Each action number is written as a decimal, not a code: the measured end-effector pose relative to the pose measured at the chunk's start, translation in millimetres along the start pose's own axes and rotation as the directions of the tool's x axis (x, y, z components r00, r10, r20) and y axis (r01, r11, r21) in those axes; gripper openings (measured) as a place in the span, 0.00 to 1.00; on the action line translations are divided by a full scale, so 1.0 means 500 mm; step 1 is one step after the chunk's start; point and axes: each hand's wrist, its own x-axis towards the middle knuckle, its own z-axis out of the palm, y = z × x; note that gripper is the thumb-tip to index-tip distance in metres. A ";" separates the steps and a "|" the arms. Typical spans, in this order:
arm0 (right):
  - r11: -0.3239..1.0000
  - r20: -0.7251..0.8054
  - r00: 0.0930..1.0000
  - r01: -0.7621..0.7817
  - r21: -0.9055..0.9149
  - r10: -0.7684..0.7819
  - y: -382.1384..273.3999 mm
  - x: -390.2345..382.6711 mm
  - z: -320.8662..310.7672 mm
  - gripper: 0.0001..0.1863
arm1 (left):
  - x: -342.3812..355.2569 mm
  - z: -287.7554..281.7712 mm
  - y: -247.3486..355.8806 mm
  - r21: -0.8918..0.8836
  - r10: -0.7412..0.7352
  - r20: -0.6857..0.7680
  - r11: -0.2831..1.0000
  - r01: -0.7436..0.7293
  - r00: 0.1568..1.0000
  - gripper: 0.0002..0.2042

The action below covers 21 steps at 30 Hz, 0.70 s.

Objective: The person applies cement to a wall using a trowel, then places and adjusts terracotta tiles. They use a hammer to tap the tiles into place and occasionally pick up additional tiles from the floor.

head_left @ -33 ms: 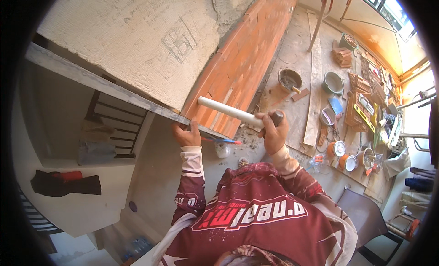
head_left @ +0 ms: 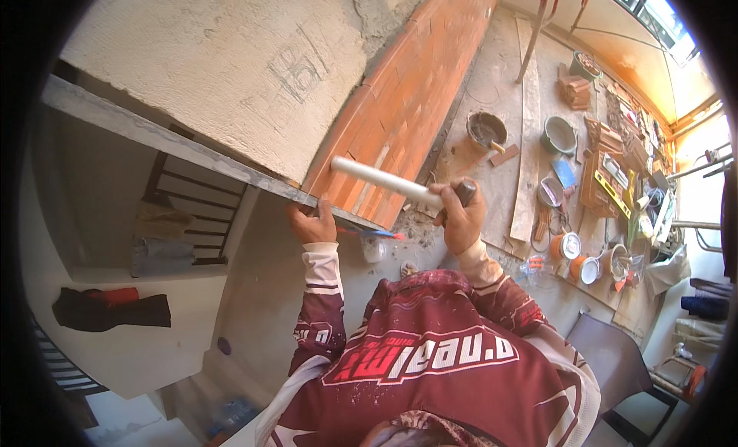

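Little has changed since the earlier picture: our right hand (head_left: pixel 463 219) stays closed around the white rod (head_left: pixel 384 180), which is now more blurred, so we judge it is moving. The rod angles over the near end of the orange tiled strip (head_left: pixel 403 97); we cannot tell whether its tip touches. Our left hand (head_left: pixel 313 223) stays at the strip's near edge, fingers bent; we cannot tell whether it pinches anything. We judge the work remains at that same corner.
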 end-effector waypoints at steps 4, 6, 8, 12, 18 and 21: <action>0.996 -0.066 0.995 0.082 0.030 -0.079 -0.012 0.026 -0.023 0.07 | 0.002 0.003 0.010 0.058 0.000 -0.014 0.998 0.001 1.000 0.18; 0.996 -0.138 0.986 0.090 -0.027 -0.092 -0.016 0.042 -0.027 0.07 | 0.003 -0.002 0.021 0.155 0.004 -0.005 0.988 -0.003 1.000 0.18; 0.991 -0.105 0.986 0.135 0.008 -0.133 -0.008 0.061 -0.010 0.07 | 0.003 -0.005 0.032 0.269 0.005 0.017 0.963 -0.009 1.000 0.18; 0.988 -0.071 0.987 0.144 0.046 -0.141 -0.002 0.074 0.001 0.06 | 0.002 -0.002 0.045 0.123 0.019 0.007 0.992 -0.020 1.000 0.18; 0.983 -0.105 0.980 0.175 0.049 -0.169 -0.002 0.080 -0.001 0.07 | 0.006 -0.004 0.056 0.183 0.010 0.016 0.983 -0.012 1.000 0.18; 0.982 -0.038 0.983 0.184 0.037 -0.182 -0.004 0.085 0.000 0.07 | 0.002 -0.003 0.058 0.156 -0.021 0.009 0.988 0.019 1.000 0.18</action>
